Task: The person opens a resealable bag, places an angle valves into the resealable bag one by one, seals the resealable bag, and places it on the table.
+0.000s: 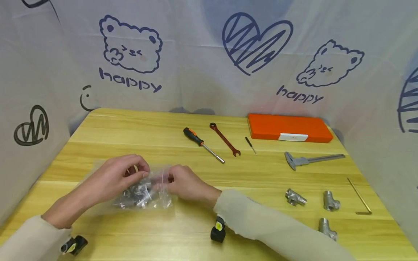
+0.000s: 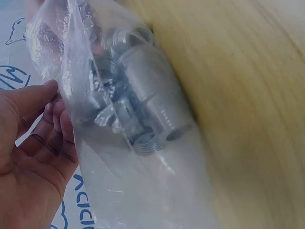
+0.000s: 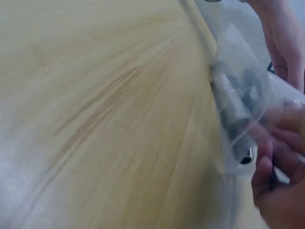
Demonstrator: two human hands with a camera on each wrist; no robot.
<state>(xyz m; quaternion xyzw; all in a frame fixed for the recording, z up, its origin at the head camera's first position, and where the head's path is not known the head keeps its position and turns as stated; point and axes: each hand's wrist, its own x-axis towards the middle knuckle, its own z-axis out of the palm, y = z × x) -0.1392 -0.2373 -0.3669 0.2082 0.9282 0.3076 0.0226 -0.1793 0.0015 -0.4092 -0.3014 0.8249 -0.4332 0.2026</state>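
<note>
Head view: both hands (image 1: pixel 112 177) (image 1: pixel 184 183) pinch a fittings bag (image 1: pixel 143 194) — seemingly its top edge — mid-table (image 1: pixel 202 181).

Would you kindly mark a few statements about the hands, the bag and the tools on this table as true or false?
1. Both hands, left hand and right hand, hold the clear plastic bag of metal fittings. True.
2. The orange case lies open. False: it is closed.
3. Three loose metal fittings lie right of the bag. True.
4. The caliper rests on the case. False: it lies on the table.
</note>
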